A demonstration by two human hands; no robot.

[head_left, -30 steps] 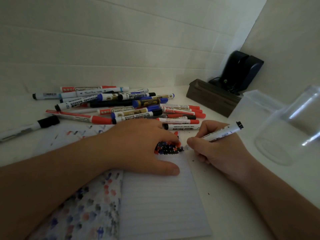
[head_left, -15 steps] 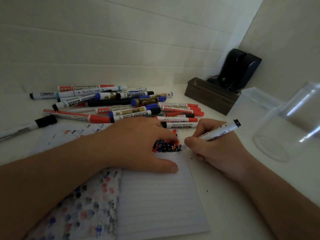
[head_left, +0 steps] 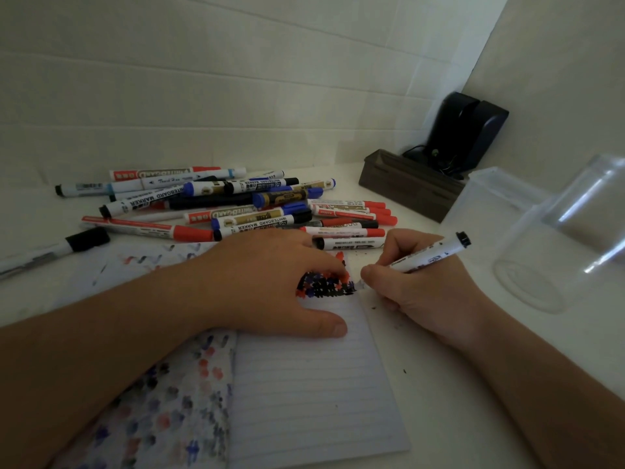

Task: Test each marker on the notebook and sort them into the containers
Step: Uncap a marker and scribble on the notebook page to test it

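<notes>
Marker (head_left: 426, 258) pinched in the right hand (head_left: 426, 289), tip down at the top right corner of the notebook (head_left: 304, 384)

Left hand (head_left: 270, 286) lies flat, fingers relaxed, pressing the lined page beside a patch of red, blue and black scribbles (head_left: 324, 284). Heap of markers (head_left: 243, 208) sits just behind; two clear containers (head_left: 554, 238) stand to the right.
</notes>
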